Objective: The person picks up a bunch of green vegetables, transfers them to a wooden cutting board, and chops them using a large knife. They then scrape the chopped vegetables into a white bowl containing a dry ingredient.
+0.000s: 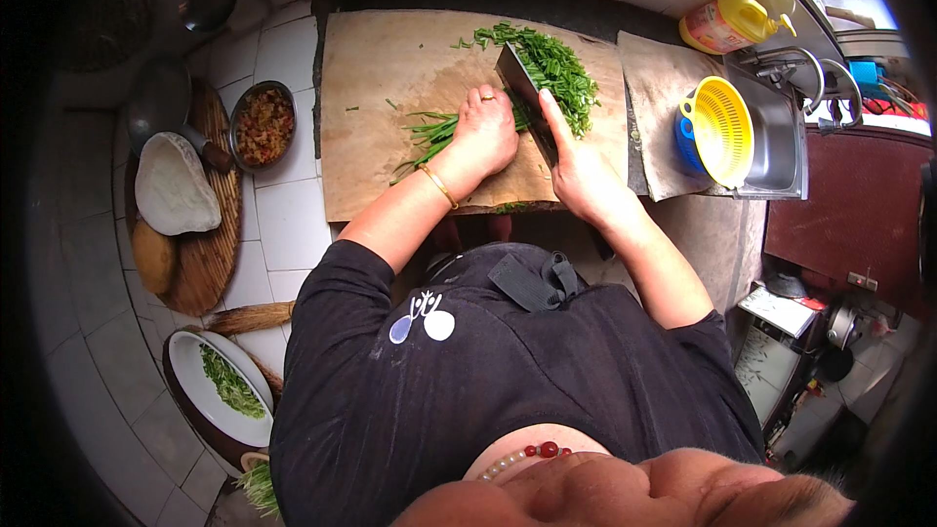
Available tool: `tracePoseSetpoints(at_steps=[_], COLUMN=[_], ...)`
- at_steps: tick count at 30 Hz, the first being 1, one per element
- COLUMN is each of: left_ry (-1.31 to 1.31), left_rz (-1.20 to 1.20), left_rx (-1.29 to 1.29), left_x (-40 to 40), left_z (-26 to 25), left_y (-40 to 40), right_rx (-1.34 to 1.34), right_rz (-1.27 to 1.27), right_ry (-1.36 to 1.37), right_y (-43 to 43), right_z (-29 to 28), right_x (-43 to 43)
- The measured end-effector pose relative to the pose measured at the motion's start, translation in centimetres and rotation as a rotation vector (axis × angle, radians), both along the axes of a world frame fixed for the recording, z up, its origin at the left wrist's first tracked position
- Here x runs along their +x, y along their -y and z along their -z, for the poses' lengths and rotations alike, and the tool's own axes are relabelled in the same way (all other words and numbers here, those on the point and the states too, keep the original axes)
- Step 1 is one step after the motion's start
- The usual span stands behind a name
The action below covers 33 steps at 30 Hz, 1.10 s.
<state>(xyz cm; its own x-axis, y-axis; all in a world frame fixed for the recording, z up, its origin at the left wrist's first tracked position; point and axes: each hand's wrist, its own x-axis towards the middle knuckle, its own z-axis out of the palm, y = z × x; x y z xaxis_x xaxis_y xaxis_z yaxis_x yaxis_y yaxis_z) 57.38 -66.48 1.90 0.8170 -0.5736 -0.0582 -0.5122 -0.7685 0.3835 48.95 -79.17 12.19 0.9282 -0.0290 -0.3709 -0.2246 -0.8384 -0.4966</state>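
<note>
My left hand [487, 124] presses a bunch of long green stalks, likely chives [438, 133], down on a large wooden cutting board [373, 88]. Its fingers are curled over the stalks, close to the blade. In my right hand [585, 168] is a cleaver [521, 91], its dark blade upright on edge and its handle mostly hidden by my palm. One finger of that hand lies along the blade. To the right of the cleaver a heap of chopped greens [556, 69] spreads over the board. A few loose bits lie on the board's left half.
Left of the board a metal bowl of chopped, reddish food [263, 124] stands on white tiles. Beyond it are a round slatted wooden lid [208, 263] and a white basin [252, 362] with cut greens. To the right, a yellow colander [721, 132] sits by a steel sink [779, 154] and a yellow jug [725, 23].
</note>
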Motion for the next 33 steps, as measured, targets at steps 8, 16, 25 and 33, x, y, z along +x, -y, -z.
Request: tracePoseSetpoints(at_steps=[8,16,25,33], left_ry=[0.099,0.094,0.107,0.028], left_rz=[-0.003,-0.026,-0.003,-0.040], left_rx=[0.045,-0.013,0.024,0.028], left_x=[-0.6,-0.3,-1.2,-0.2], left_z=[1.0,1.0,-1.7,0.5], left_y=[0.4,-0.5,-1.5,-1.1], right_rx=[0.012,0.027,0.111,0.109], right_rz=[0.021,0.011,0.039,-0.023], right_ry=[0.115,0.155,0.225,0.299], right_y=[-0.3,0.1,1.2,1.7], right_z=[4.2,4.7,5.7,0.9], right_x=[3.0,-1.2,1.5,-1.8])
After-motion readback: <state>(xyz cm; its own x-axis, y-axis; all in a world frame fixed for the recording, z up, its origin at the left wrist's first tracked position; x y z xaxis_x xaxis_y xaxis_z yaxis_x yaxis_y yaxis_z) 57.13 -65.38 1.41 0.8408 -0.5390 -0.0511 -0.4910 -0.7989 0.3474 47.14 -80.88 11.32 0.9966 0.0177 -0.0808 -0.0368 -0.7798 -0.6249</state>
